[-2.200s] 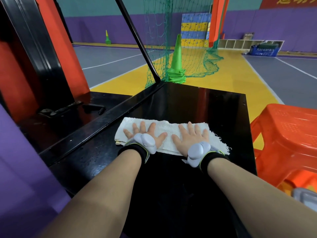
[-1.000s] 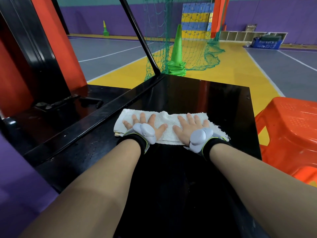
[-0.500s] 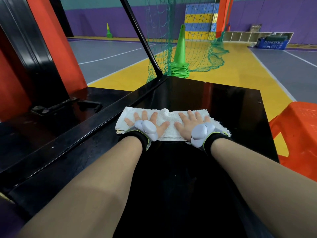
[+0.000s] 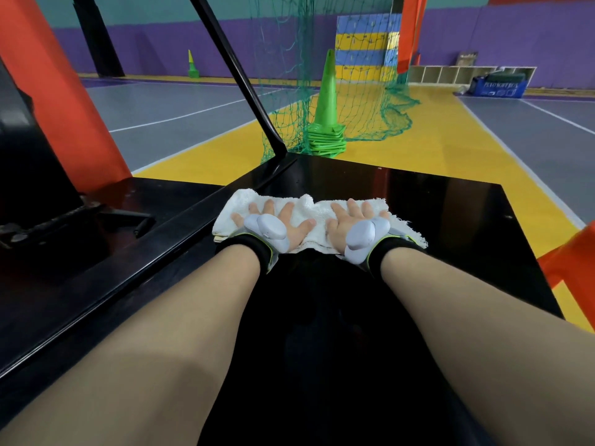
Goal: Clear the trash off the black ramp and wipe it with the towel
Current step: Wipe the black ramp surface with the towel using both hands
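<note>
Palms down on the towel (image 4: 317, 210), both of them: left hand (image 4: 273, 222) and right hand (image 4: 352, 220) lie side by side, fingers straight and spread, pressing the cloth flat, nothing pinched. A pale grey tracker (image 4: 265, 227) sits on the back of each hand above a black wrist strap (image 4: 249, 249).

The towel is white terry, laid crosswise on the black ramp (image 4: 457, 220), with its left end just beside the raised black rail (image 4: 180, 231) and a frayed corner sticking out past my right wrist.

Against 2.2 s ago, I see hands and towel further up the slope, nearer the ramp's far edge, with less bare black showing beyond the fingertips. The hand pose is the same, flat and spread, and the spacing between the hands is the same. The view has swung too: the orange stool (image 4: 576, 262) has dropped to a sliver at the right border.

Past the far edge, a green cone (image 4: 328, 88) on a stack of bases stands on the yellow floor strip (image 4: 434, 149), and green netting (image 4: 286, 66) hangs beside it.
</note>
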A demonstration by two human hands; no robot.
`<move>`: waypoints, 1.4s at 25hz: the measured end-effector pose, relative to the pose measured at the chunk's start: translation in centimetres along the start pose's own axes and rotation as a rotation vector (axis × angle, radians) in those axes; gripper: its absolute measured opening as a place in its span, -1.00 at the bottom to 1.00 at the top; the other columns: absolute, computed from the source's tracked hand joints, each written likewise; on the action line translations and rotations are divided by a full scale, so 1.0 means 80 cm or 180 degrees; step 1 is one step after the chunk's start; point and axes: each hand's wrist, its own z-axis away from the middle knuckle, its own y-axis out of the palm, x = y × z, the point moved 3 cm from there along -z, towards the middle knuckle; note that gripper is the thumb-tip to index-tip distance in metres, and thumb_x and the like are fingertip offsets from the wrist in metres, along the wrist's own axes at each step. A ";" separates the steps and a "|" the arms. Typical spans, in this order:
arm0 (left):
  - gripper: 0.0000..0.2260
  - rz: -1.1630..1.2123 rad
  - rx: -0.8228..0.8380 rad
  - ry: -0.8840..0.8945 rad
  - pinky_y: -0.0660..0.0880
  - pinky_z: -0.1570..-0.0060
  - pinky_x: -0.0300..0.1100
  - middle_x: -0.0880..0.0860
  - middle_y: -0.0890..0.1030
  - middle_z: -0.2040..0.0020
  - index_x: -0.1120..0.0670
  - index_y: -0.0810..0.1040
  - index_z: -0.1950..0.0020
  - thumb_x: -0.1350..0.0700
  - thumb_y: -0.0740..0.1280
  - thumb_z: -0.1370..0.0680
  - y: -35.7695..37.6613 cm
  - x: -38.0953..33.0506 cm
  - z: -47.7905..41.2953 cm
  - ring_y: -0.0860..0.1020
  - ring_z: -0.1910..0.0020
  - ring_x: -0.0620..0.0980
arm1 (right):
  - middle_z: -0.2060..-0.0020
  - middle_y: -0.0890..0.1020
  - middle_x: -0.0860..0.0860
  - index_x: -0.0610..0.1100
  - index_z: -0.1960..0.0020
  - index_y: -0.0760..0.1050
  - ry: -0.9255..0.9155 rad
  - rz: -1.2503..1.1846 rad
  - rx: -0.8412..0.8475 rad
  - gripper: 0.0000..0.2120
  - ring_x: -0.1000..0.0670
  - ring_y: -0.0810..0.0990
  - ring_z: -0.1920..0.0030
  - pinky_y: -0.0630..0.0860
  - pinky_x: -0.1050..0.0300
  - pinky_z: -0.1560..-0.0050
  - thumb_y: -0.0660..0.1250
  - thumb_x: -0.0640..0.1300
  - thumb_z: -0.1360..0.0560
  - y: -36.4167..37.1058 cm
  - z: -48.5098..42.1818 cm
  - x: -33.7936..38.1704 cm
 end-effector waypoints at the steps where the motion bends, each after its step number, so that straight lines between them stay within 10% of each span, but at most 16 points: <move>1: -0.05 0.0008 -0.0031 -0.0007 -0.08 -0.39 0.27 0.04 -0.03 -0.56 -0.19 -0.10 -0.52 -0.53 -0.31 -0.17 0.002 -0.005 -0.019 -0.09 -0.51 0.17 | -0.56 -0.08 0.05 0.17 -0.53 -0.12 0.0011 0.0004 0.0010 -0.41 -0.10 -0.16 -0.54 -0.21 -0.26 -0.42 -0.22 0.19 -0.51 0.002 -0.018 -0.006; 14: 0.13 0.0431 -0.0063 -0.0101 -0.23 -0.31 0.34 -0.04 -0.12 -0.57 -0.31 -0.15 -0.47 -0.67 -0.37 0.08 0.028 -0.118 -0.184 -0.21 -0.48 0.30 | -0.56 -0.10 0.06 0.17 -0.52 -0.18 0.0141 0.0018 -0.0062 -0.40 -0.13 -0.16 -0.54 -0.22 -0.27 -0.42 -0.16 0.17 -0.50 0.011 -0.154 -0.117; 35: -0.09 0.0365 0.0007 0.0226 -0.12 -0.39 0.27 0.07 -0.05 -0.57 -0.17 -0.04 -0.53 -0.55 -0.13 -0.24 0.003 -0.167 -0.201 -0.08 -0.53 0.16 | -0.53 0.09 0.19 0.38 -0.42 0.03 0.0279 -0.0302 0.0346 -0.50 -0.10 -0.06 -0.54 -0.11 -0.26 -0.43 -0.11 0.21 -0.48 0.012 -0.208 -0.174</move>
